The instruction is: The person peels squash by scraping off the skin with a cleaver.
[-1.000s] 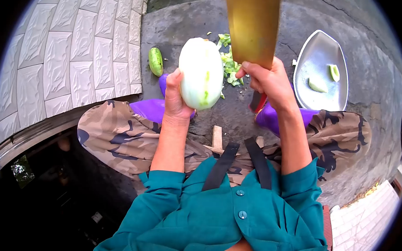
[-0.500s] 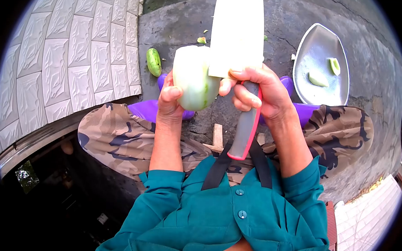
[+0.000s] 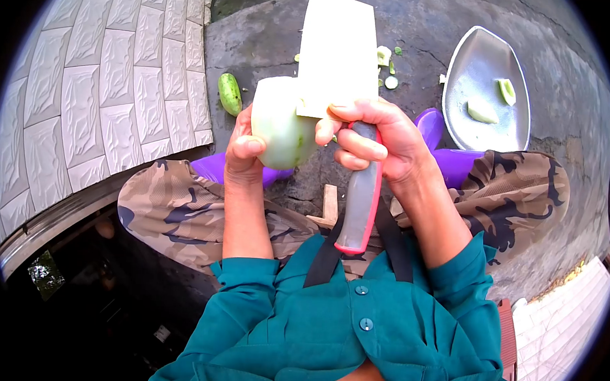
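Observation:
My left hand (image 3: 245,147) grips a large pale green peeled gourd (image 3: 280,132) from its left side, with the thumb in front. In my right hand (image 3: 374,139) is a cleaver (image 3: 338,50), its wide bright blade pointing up and away from me. The cleaver's grey and red handle (image 3: 360,199) hangs down below my fingers. My right thumb and forefinger pinch the blade's lower corner. The blade overlaps the gourd's upper right side; whether its edge is in the flesh I cannot tell.
On the right, a metal pan (image 3: 487,62) holds two pale green pieces. A whole green cucumber-like vegetable (image 3: 230,94) lies on the ground at left, near a tiled surface (image 3: 121,76). Scraps (image 3: 385,55) lie beyond the blade. Purple boots (image 3: 454,165) flank my hands.
Both hands, with the gourd and cleaver, have shifted a little to the left. More scraps on the ground now show to the right of the blade.

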The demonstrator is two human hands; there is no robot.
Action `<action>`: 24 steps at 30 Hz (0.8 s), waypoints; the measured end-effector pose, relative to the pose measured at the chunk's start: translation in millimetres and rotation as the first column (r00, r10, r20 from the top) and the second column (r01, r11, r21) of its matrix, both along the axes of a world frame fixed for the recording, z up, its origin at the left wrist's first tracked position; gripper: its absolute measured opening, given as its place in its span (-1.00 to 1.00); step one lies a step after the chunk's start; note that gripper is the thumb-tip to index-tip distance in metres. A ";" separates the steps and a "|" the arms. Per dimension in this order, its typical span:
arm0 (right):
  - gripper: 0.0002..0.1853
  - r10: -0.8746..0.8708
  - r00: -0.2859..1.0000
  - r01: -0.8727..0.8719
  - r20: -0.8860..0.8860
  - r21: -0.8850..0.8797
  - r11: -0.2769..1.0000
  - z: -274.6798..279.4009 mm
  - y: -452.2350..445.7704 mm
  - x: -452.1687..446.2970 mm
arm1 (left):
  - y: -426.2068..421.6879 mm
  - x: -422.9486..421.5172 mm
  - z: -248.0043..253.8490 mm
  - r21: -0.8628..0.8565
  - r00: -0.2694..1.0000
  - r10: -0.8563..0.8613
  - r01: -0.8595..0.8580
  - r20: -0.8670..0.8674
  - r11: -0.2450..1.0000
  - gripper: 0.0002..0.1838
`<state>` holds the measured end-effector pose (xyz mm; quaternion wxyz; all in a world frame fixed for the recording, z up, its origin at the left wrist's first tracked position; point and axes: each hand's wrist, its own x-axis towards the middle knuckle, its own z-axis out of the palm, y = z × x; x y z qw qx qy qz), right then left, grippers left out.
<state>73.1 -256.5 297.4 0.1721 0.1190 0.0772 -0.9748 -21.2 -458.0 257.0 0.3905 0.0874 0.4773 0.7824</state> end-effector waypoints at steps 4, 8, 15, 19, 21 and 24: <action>-0.79 0.038 0.998 -0.033 -0.052 0.091 0.995 -3.7 5.7 1.2 | -1.7 -1.8 3.1 -0.052 0.997 -0.046 0.043 -0.062 0.998 -0.10; -0.80 0.048 0.998 -0.041 -0.031 0.211 0.977 -6.9 9.5 0.4 | -10.7 -7.2 -3.6 0.019 0.991 -0.098 0.097 0.087 0.995 -0.12; -0.86 0.046 0.997 0.030 -0.062 0.858 0.513 11.1 21.5 -6.0 | 14.5 2.0 -4.8 0.011 0.973 -0.002 -0.001 0.231 1.000 -0.06; -0.78 0.014 0.953 0.283 -0.303 0.872 -0.400 0.3 6.4 -6.1 | 12.0 -5.5 -10.7 0.299 0.945 -0.106 0.010 0.309 0.954 -0.17; -0.68 0.193 0.876 0.462 -0.443 0.653 -0.600 0.5 4.1 -5.8 | 0.8 -6.1 -13.8 0.286 0.936 -0.041 -0.065 0.349 0.956 -0.15; -0.62 0.295 0.858 0.510 -0.422 0.626 -0.590 3.4 2.4 -3.7 | -12.4 -4.8 -14.0 0.265 0.923 -0.011 -0.099 0.384 0.959 -0.14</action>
